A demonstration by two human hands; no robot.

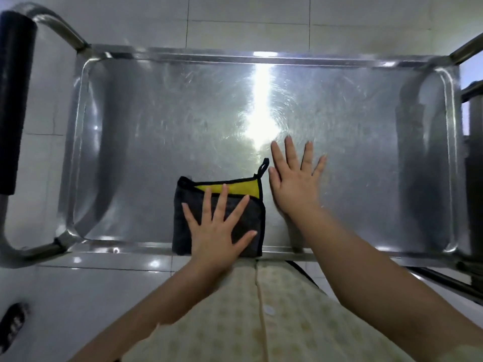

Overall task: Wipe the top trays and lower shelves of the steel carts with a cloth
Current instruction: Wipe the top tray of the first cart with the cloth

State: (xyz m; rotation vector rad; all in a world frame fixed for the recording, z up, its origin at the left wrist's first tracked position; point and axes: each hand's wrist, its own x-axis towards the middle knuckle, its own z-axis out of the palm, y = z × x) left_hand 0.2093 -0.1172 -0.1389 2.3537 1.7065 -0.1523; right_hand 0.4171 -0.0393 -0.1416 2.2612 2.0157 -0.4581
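Observation:
The steel cart's top tray (366, 121) fills the view, shiny, with a bright glare down its middle. A folded dark grey cloth (188, 202) with a yellow inner side and a black loop lies at the tray's near edge. My left hand (219, 226) lies flat on the cloth, fingers spread. My right hand (295, 181) rests flat on the bare steel just right of the cloth, fingers spread, holding nothing.
The cart's push handle with a black grip (15, 100) curves at the left. Part of another steel frame (473, 95) stands at the right edge. White floor tiles (235, 19) surround the cart. A dark sandal (13, 325) shows at lower left.

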